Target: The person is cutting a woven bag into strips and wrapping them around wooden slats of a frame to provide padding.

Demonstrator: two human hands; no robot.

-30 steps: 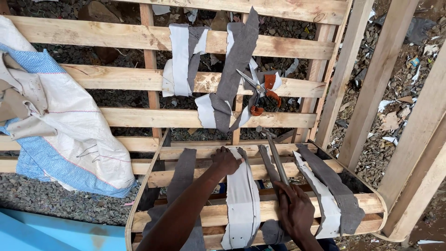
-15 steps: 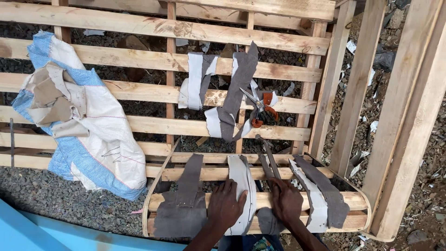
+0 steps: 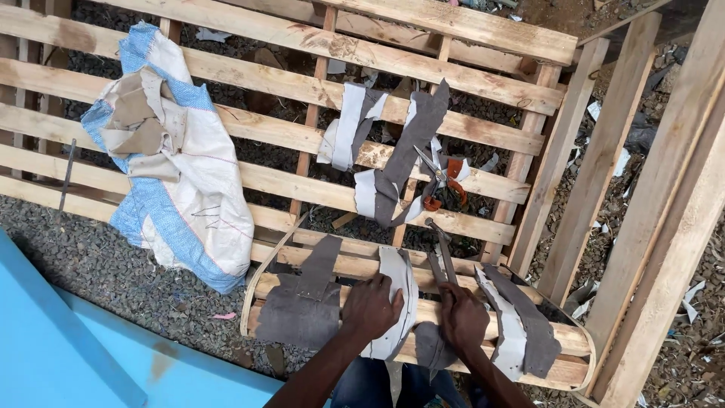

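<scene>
Both forearms reach up from the bottom edge and converge toward each other. The left hand (image 3: 370, 306) lies palm down, fingers curled and pressing flat, its grip closed on nothing visible. The right hand (image 3: 463, 317) is fisted, knuckles up, wrist bent slightly inward, just beside the left.

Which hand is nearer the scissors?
Right. The right hand lies below the scissors, gripping pliers that point up toward them; the left hand rests further left on a white strip.

sack (image 3: 177, 181) left, scissors (image 3: 442, 181) perhaps behind hands (image 3: 415, 313)
</scene>
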